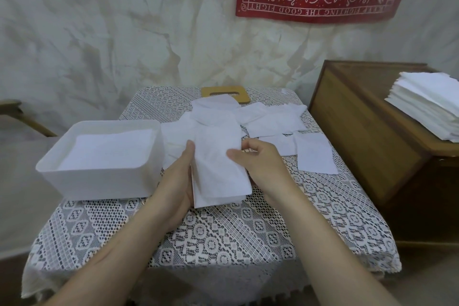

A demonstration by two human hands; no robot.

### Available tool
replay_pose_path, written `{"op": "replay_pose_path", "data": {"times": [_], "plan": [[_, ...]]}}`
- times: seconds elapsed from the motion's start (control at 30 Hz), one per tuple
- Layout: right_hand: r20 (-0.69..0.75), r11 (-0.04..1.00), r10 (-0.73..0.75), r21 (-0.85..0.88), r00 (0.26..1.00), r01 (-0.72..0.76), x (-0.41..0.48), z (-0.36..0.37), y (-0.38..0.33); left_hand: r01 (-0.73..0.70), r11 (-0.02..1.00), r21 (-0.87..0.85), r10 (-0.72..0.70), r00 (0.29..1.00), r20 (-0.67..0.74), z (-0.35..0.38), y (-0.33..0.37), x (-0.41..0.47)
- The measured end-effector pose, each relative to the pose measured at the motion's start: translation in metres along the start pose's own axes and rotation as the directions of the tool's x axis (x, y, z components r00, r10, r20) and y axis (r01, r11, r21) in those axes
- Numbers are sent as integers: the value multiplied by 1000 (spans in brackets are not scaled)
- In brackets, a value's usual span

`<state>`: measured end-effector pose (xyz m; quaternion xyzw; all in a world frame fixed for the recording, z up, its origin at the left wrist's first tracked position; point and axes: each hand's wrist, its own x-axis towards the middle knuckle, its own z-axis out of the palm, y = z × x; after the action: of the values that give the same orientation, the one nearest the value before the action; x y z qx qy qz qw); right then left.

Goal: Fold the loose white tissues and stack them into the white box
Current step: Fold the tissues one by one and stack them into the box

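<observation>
While the folded tissue [218, 169] lies at the near middle of the bench [223, 236], both hands grasp it. The left hand [173, 181] cups its left edge with the thumb laid on top, and the right hand [263, 159] pinches the right edge between thumb and curled fingers. Gripped from both sides, the limp layers are likely easier to hold square for carrying. Just left stands the white box [99, 185], open-topped and already holding a flat layer of tissues [109, 149], so the transfer would be a short move leftward. Beyond the hands, the loose tissues [273, 119] lie spread and overlapping, within easy reach for the next fold. One partly covers a wooden lid [218, 90] at the far edge, apparently set aside to leave the box open. Off right, a separate stack of tissues [427, 107] rests on a wooden cabinet [360, 126].
</observation>
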<state>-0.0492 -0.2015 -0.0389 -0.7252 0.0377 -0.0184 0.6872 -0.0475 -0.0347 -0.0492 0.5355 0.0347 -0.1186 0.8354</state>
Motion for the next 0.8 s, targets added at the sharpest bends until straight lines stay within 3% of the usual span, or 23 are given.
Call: {"op": "replay_pose_path", "data": {"times": [0.57, 0.8], "plan": [[-38, 971, -90, -227, 995, 79, 3, 1, 7, -23, 997, 73, 17, 996, 88, -1, -3, -2], [-22, 977, -40, -211, 999, 34, 3, -1, 6, -77, 984, 162, 68, 996, 59, -8, -12, 3]]}}
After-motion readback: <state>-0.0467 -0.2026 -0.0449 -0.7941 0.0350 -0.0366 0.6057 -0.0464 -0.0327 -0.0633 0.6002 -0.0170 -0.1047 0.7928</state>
